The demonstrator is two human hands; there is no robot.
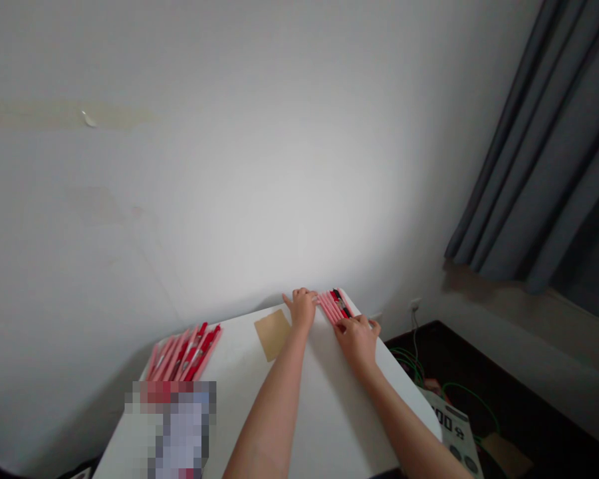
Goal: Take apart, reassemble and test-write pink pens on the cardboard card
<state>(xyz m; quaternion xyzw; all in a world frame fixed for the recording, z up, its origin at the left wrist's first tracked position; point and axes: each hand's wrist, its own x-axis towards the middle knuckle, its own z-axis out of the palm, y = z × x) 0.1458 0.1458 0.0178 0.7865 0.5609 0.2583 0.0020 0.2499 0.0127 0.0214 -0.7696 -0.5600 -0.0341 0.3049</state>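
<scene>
A bunch of red and pink pens (335, 305) lies at the far right corner of the white table (324, 412). My left hand (302, 307) rests with curled fingers against the far end of that bunch. My right hand (358, 338) presses on its near end, fingers bent over the pens. Between the two hands the pens lie side by side, one with a black part showing.
A second row of red and pink pens (184, 352) lies at the table's left. A brown paper piece (273, 334) sits near my left hand. A blurred patch covers the near left. Green cables (413, 362) and a printed sheet lie on the dark floor at right; grey curtains hang beyond.
</scene>
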